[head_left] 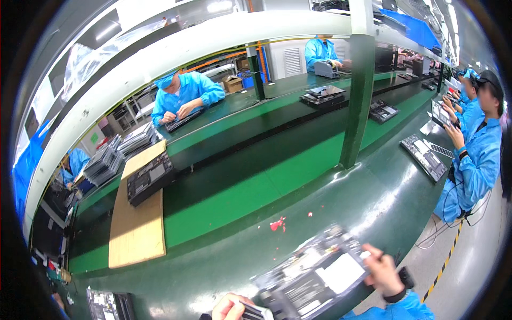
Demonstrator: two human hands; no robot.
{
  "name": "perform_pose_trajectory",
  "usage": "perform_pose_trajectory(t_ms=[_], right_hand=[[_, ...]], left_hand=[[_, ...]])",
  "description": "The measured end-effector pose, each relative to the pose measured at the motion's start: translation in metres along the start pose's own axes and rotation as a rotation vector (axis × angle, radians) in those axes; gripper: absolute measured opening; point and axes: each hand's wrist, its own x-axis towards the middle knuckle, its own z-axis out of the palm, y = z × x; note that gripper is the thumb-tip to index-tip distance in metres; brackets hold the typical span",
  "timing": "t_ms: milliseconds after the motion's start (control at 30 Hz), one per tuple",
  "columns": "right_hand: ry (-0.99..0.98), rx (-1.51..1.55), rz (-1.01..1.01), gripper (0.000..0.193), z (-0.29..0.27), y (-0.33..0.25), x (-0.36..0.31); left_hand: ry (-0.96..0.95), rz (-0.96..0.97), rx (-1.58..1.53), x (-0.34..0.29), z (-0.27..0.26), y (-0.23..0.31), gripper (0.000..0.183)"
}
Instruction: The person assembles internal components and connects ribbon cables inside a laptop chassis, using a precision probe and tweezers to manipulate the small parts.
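Observation:
An opened laptop base (298,290) lies tilted on the green bench right in front of me, its inner boards and battery showing, with a white sheet (341,273) on its right half. At its lower left, my left hand (229,308) is closed on a dark flat part with pale stripes (257,312), cut off by the lower edge. By the base's right edge is my right hand (385,273), blurred, its fingers curled in. A small white spot shows at those fingertips; what they hold is not clear.
Red scraps (277,224) lie beyond the laptop base. A wooden board (137,234) bridges the green conveyor (256,186), carrying stacked laptop bases (151,178). A green post (358,101) rises at the bench's far edge. Co-workers in blue stand at right (477,154) and across (186,90).

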Motion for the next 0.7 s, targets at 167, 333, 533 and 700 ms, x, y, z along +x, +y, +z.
perform_pose_trajectory(t_ms=[167, 333, 533, 700], right_hand=[[-0.047, -0.826, -0.799, 0.022, 0.054, 0.01, -0.001], [-0.478, -0.353, -0.424, 0.021, 0.065, -0.022, 0.012], [-1.105, -0.013, -0.094, 0.007, 0.141, -0.018, 0.031], [-1.138, -0.047, -0.08, 0.024, 0.164, -0.01, 0.021]], left_hand=[[0.035, -0.178, 0.13, -0.015, -0.007, -0.007, 0.005], [-0.043, -0.072, -0.045, -0.017, -0.013, -0.041, 0.011], [-0.06, 0.019, 0.469, 0.007, -0.03, -0.061, 0.014], [0.04, -0.083, 0.398, 0.008, -0.028, -0.074, 0.018]])
